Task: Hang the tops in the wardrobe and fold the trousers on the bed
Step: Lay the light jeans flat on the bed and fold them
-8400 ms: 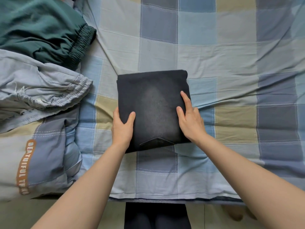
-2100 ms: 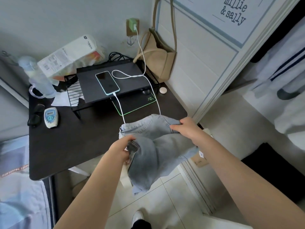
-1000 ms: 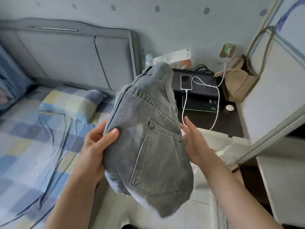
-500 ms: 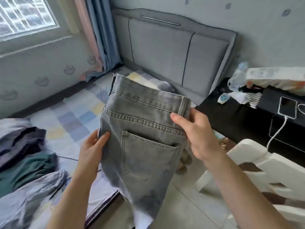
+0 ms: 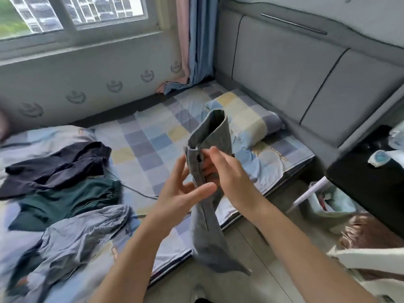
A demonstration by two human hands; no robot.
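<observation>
Where the bed [image 5: 140, 138] meets its left edge, dark, green and pale blue trousers [image 5: 65, 202] lie heaped. Left hand [image 5: 181, 191] fingers spread apart, beside grey jeans [image 5: 207, 226]. Right hand [image 5: 229, 176] pinches jeans' waistband; jeans hang above bed's near edge. Pillow [image 5: 247, 119] at headboard end.

Bright, even daylight from the window [image 5: 72, 14] at upper left; soft, faint shadows only. Overexposed glare in the panes. Motion blur throughout, worst along the left edge and lower right corner. Wide-angle bending of the headboard [image 5: 306, 68].
</observation>
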